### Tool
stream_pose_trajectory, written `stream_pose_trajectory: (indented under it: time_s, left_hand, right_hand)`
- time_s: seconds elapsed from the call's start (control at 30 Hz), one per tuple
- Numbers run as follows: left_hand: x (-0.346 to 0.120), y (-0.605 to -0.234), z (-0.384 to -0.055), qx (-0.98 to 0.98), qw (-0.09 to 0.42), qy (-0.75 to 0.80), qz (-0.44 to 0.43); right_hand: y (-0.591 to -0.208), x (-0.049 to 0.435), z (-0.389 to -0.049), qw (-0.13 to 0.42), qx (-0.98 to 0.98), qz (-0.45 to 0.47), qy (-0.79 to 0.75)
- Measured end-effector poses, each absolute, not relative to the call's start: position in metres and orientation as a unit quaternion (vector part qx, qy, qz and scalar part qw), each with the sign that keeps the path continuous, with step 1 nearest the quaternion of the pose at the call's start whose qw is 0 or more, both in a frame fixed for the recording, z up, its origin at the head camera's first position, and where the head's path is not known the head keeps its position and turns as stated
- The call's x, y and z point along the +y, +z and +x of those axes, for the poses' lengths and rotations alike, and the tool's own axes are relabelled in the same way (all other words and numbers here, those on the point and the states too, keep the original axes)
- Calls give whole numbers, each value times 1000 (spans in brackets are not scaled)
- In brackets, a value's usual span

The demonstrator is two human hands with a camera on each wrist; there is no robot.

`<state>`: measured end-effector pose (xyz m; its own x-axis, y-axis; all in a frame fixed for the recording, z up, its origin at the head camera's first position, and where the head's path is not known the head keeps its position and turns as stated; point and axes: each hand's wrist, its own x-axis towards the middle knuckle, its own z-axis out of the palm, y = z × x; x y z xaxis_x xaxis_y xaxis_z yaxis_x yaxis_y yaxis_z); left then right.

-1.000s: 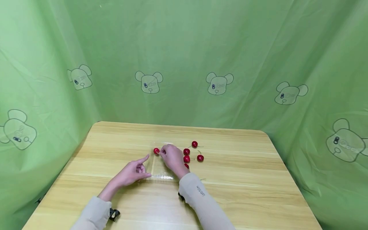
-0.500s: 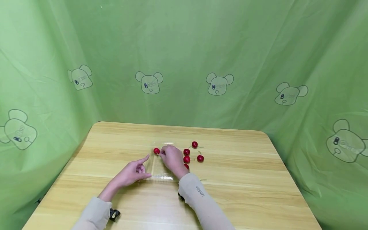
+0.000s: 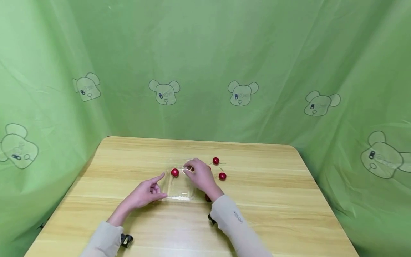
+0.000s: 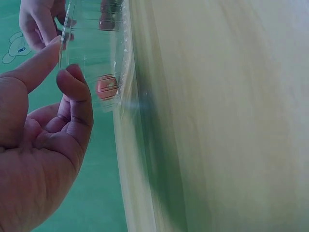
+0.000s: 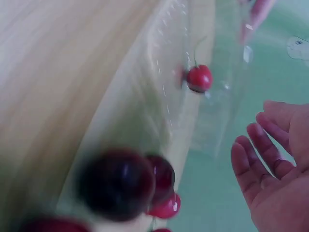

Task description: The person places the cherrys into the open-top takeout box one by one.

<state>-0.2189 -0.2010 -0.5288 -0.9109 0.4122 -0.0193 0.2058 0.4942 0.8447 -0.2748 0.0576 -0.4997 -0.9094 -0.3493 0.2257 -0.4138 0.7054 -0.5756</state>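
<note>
A: Nearest first. Left hand?

B: Left hand (image 3: 146, 192): thumb and forefinger spread wide along the left side of a clear plastic box (image 3: 180, 197), other fingers loosely curled. Thumb seems to touch by the near corner. A brace, not a grip.

A: How would the box handle?

B: Thin-walled; likely very light, slick, flexible. Would probably skid on the counter (image 3: 273, 207) at a nudge. Corners and rim look the stiffest hold; a mid-wall pinch might buckle it.

A: Right hand?

B: Right hand (image 3: 203, 176) at the box's right side, fingers apart and slightly bent. Right wrist view shows nothing between them.

A: Fruit?

B: One red cherry (image 3: 174, 172) inside the box, left and toward the far end, stem (image 5: 198, 48) trailing nearward. Glossy, so probably slippery. Real or moulded, cannot tell; softness unknown. Stem is the easy pinch, close to the fruit, though it may detach. Else two fingertips at the widest part, lightly.

A: Farther out?

B: Loose cherries (image 3: 222, 176) right of the box, some partly behind the right arm. Round; likely to roll. Green curtain (image 3: 205, 53) beyond.
</note>
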Motion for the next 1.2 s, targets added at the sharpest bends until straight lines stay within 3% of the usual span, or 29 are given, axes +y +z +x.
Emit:
stream_pose_trajectory:
  time_s: [0.43,0.83,1.2]
  left_hand:
    - [-187,-525,-213,918,28,362,156]
    - [-177,-522,-208,932,9,310,190]
    - [-181,-523,-210,927,17,333,174]
  right_hand:
    - [-496,110,-266,20,-916,170,363]
    - [-491,162,-268,36,-913,123,387]
    - [-511,188,-269,32,-924,104,366]
